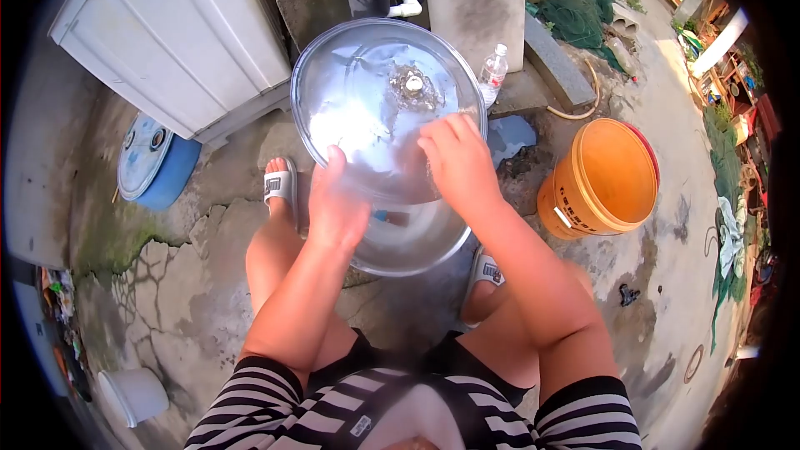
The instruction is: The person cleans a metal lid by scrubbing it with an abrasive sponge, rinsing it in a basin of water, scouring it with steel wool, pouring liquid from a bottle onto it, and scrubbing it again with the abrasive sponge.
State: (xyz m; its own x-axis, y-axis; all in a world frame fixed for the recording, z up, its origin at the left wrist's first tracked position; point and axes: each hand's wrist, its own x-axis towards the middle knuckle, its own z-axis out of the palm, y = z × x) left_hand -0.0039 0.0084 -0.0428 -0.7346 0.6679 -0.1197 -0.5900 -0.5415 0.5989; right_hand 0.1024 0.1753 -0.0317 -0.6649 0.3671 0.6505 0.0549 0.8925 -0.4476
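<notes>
A round, shiny metal lid (367, 108) with a dark-ringed knob (412, 83) is tilted over a wide metal basin (408, 250). My left hand (337, 204) is at the lid's lower left rim, thumb over the edge and fingers blurred by motion. Over the lid's lower right part is my right hand (454, 154), its fingers bent and pressed together; anything within them is hidden. Part of the basin's inside shows below the lid, with a small bluish and reddish patch.
A clear bottle (493, 75) stands right of the lid. Farther right is an orange bucket (612, 171). A blue drum (162, 162) and white cabinet (183, 42) are at left, a white bucket (137, 396) lower left. The concrete ground is cracked and partly wet.
</notes>
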